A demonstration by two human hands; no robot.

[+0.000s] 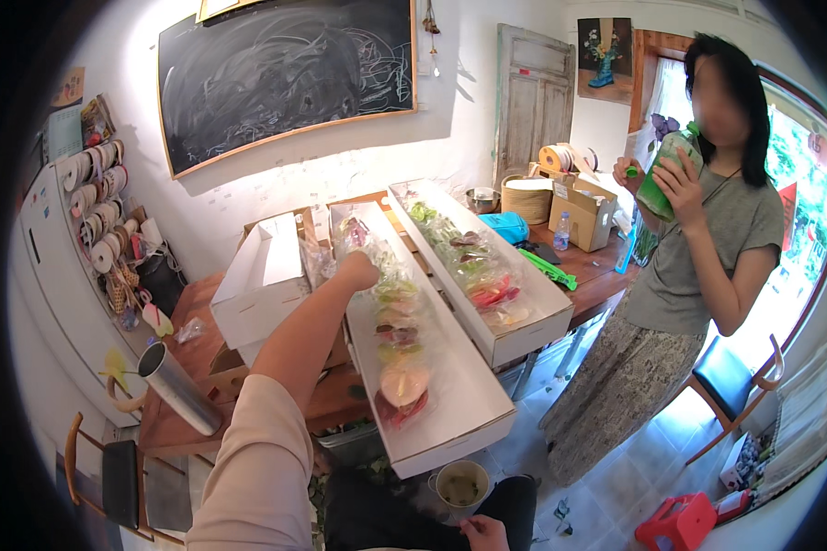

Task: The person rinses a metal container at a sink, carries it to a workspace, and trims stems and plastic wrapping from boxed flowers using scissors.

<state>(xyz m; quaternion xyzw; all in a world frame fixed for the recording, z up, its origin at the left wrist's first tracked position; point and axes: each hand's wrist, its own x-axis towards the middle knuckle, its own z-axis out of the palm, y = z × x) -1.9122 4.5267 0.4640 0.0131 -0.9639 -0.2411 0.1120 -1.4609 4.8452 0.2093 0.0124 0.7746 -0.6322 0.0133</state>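
My left hand (360, 271) reaches over the far part of a long white cardboard box (468, 413), at the plastic-wrapped flowers (398, 330) lying in it; its fingers are hidden, so its grip cannot be told. In the near half of that box lie a pale pink anthurium (404, 383) and red petals in clear wrap. My right hand (484, 532) is low at the bottom edge, near my lap, fingers curled; whether it holds anything cannot be told. A second long white box (534, 329) to the right holds more wrapped flowers (472, 258), with red ones at its near end.
Shorter white boxes (255, 310) and a metal cylinder (179, 389) stand at left on the wooden table (162, 430). A person (703, 227) stands at right holding a green-capped bottle (665, 179). Below are a bucket (462, 484) and a red stool (679, 523).
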